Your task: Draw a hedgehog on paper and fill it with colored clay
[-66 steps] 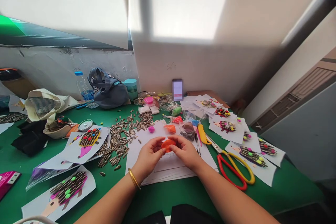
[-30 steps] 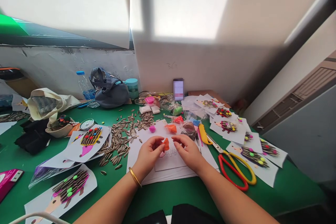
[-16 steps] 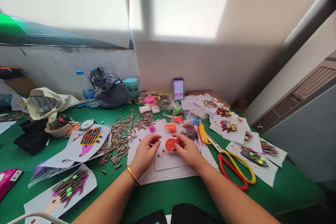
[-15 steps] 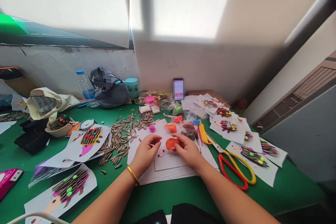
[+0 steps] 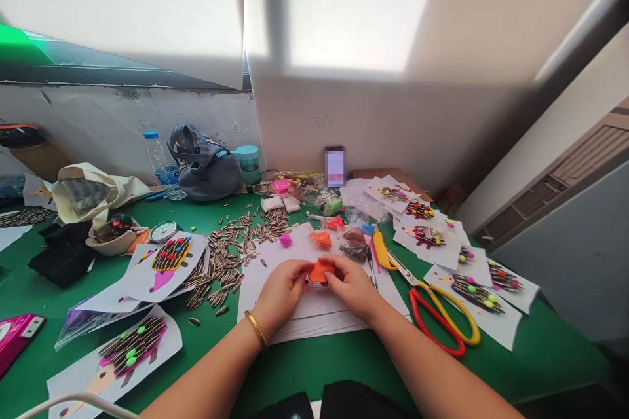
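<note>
A lump of orange modelling clay [image 5: 320, 271] sits between my left hand [image 5: 280, 289] and my right hand [image 5: 351, 287], just above a sheet of white paper [image 5: 275, 281]. The fingertips of both hands press on its edges, and my right fingers cover its near side. A small pencil drawing on the paper is mostly hidden under my hands. A gold bangle [image 5: 256, 329] circles my left wrist. Smaller orange clay pieces [image 5: 322, 239] and a bag of brown clay [image 5: 354, 243] lie just beyond my fingers.
Striped sunflower seeds [image 5: 226, 254] spread left of the paper. Large scissors with red and yellow handles [image 5: 439, 314] lie to the right. Hedgehog pictures made with seeds [image 5: 170, 260] cover the green table [image 5: 540, 347]. A water bottle [image 5: 160, 167] and grey bag [image 5: 206, 173] stand by the wall.
My hands have closed in on the orange clay. It was a flat round piece lying on the paper and is now pinched between my fingers, covering the drawing.
</note>
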The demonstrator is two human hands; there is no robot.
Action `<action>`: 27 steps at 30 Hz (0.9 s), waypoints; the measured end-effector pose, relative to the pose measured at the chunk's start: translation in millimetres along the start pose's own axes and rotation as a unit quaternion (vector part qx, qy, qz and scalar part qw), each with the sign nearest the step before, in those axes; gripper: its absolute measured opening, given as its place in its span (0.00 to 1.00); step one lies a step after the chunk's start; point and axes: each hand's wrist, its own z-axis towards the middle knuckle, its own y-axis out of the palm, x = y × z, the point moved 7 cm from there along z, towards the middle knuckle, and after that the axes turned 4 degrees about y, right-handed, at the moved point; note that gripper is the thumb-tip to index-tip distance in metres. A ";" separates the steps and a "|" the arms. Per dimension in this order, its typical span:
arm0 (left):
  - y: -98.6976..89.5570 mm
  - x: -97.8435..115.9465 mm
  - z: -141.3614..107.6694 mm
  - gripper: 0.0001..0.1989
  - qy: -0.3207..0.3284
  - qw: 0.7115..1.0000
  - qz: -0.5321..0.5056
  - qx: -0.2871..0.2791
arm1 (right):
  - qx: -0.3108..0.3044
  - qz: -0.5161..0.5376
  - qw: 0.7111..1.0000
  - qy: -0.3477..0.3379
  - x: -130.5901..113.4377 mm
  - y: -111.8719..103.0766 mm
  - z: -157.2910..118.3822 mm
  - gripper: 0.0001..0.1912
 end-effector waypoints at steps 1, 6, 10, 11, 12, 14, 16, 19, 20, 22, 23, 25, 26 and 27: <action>-0.2 0.5 0.5 0.14 0.005 1.000 0.005 0.000 | 0.000 -0.019 1.000 -0.002 -1.3 -1.9 0.3 0.19; 0.9 5.2 1.3 0.14 0.029 0.999 0.034 -0.018 | -0.021 -0.084 0.996 0.012 -3.7 -7.2 1.1 0.20; 3.5 8.1 0.4 0.14 0.038 0.996 0.072 -0.038 | -0.016 -0.116 0.992 0.036 -0.6 -10.8 1.3 0.19; 3.9 8.7 0.2 0.14 0.040 0.995 0.084 -0.040 | -0.016 -0.119 0.992 0.033 -0.4 -10.9 1.6 0.18; 4.0 9.3 0.1 0.13 0.041 0.994 0.095 -0.040 | -0.018 -0.120 0.992 0.027 -0.4 -10.5 1.9 0.17; 3.4 10.7 0.1 0.13 0.043 0.992 0.116 -0.038 | -0.020 -0.115 0.993 0.017 -0.2 -9.7 2.7 0.16; 2.9 12.6 0.1 0.13 0.046 0.989 0.133 -0.039 | -0.016 -0.113 0.993 0.010 0.0 -9.8 3.4 0.15; 3.0 15.4 -0.1 0.12 0.055 0.987 0.146 -0.045 | -0.010 -0.123 0.992 -0.007 -0.9 -10.3 4.1 0.14; 3.3 16.1 -0.3 0.12 0.058 0.986 0.148 -0.046 | -0.009 -0.128 0.992 -0.010 -0.8 -10.3 4.2 0.14; 3.7 16.8 -0.7 0.12 0.062 0.985 0.152 -0.045 | -0.013 -0.138 0.990 -0.012 0.1 -9.7 4.4 0.14; 4.1 16.9 -0.9 0.12 0.062 0.985 0.154 -0.045 | -0.014 -0.142 0.990 -0.010 0.9 -9.4 4.4 0.14; 4.7 17.2 -1.0 0.12 0.064 0.984 0.159 -0.044 | -0.016 -0.149 0.989 -0.007 2.1 -8.8 4.4 0.13; 4.9 17.5 -1.0 0.12 0.066 0.984 0.161 -0.044 | -0.017 -0.154 0.988 -0.006 2.3 -8.4 4.3 0.13; 5.2 18.0 -1.0 0.12 0.068 0.983 0.163 -0.045 | -0.018 -0.159 0.987 -0.006 2.3 -8.0 4.3 0.13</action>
